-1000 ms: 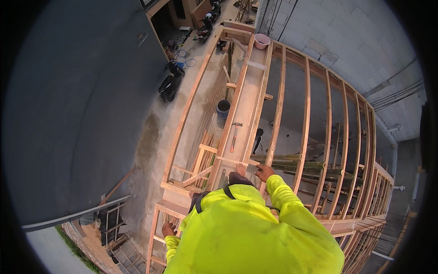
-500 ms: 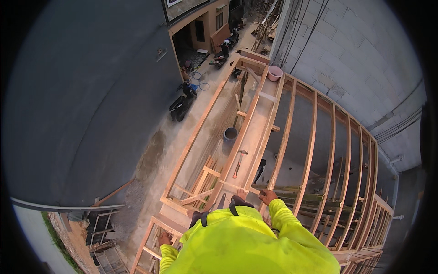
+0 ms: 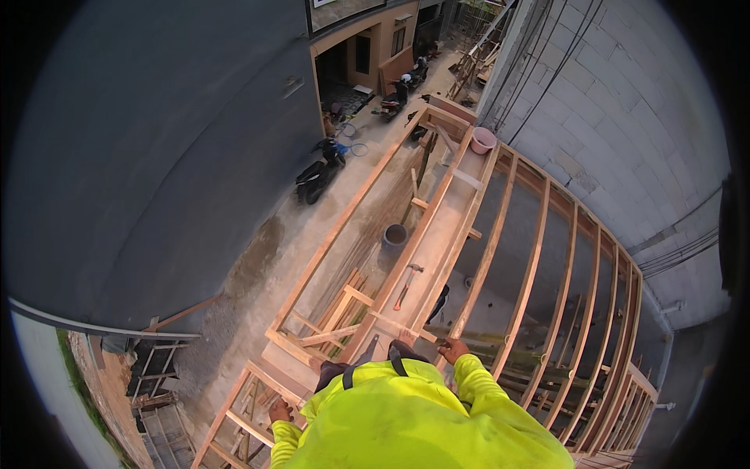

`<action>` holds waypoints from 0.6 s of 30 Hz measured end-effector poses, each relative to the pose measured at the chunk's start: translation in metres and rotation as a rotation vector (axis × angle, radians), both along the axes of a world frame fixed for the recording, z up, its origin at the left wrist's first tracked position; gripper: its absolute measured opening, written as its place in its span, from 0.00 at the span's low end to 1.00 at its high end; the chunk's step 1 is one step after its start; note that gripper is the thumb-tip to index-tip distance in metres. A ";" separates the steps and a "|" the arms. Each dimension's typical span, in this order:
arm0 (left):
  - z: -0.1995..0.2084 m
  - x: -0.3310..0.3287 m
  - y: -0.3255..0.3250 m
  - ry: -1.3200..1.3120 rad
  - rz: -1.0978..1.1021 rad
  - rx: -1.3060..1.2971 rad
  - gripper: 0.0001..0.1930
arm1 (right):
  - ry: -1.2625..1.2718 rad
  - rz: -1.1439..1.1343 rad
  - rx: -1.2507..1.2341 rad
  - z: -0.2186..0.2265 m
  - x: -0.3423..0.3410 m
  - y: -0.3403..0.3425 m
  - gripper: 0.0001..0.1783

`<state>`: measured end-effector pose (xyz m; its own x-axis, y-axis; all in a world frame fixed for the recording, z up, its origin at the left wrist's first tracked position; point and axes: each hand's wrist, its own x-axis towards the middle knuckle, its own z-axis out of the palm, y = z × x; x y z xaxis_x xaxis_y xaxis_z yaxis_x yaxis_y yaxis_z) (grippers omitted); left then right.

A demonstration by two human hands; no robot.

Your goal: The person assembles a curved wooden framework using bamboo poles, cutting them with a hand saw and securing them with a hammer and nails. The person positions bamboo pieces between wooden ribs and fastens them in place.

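Note:
My left hand [image 3: 281,409] is out beside my body, above the timber frame [image 3: 264,381] at lower left, its fingers loosely apart and nothing visible in them. My right hand [image 3: 451,349] is by the end of a thin wooden crosspiece [image 3: 402,324]. Its fingers are curled, and whether they hold anything is hidden. Ahead of me a claw hammer [image 3: 408,286] with an orange-red handle lies on a long board channel [image 3: 431,242]. A flat grey blade-like piece [image 3: 367,349] lies near my bare foot [image 3: 408,336].
Open joists [image 3: 525,281] span a drop on the right. A pink bucket [image 3: 483,141] stands at the channel's far end. Far below are a dark barrel [image 3: 394,235], a parked motorbike [image 3: 314,180] and stacked timber. A block wall [image 3: 617,102] rises at right, a dark wall [image 3: 156,156] at left.
My view has turned slightly, so the far frame sits further right and the near frame further left. Both hands keep nearly the same posture. The hammer still lies on the board.

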<state>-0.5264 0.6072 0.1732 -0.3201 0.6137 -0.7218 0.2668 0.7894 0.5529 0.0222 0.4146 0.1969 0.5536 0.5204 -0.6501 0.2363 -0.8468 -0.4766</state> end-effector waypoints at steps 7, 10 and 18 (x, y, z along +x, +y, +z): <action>-0.006 -0.010 -0.020 -0.007 0.069 -0.040 0.19 | 0.015 0.037 -0.006 -0.007 0.003 0.004 0.35; -0.015 -0.014 -0.027 -0.005 0.086 -0.009 0.18 | 0.002 0.065 -0.008 0.000 0.004 0.011 0.35; -0.028 -0.014 -0.036 -0.080 0.094 -0.028 0.17 | -0.016 0.098 -0.006 0.012 0.011 0.020 0.34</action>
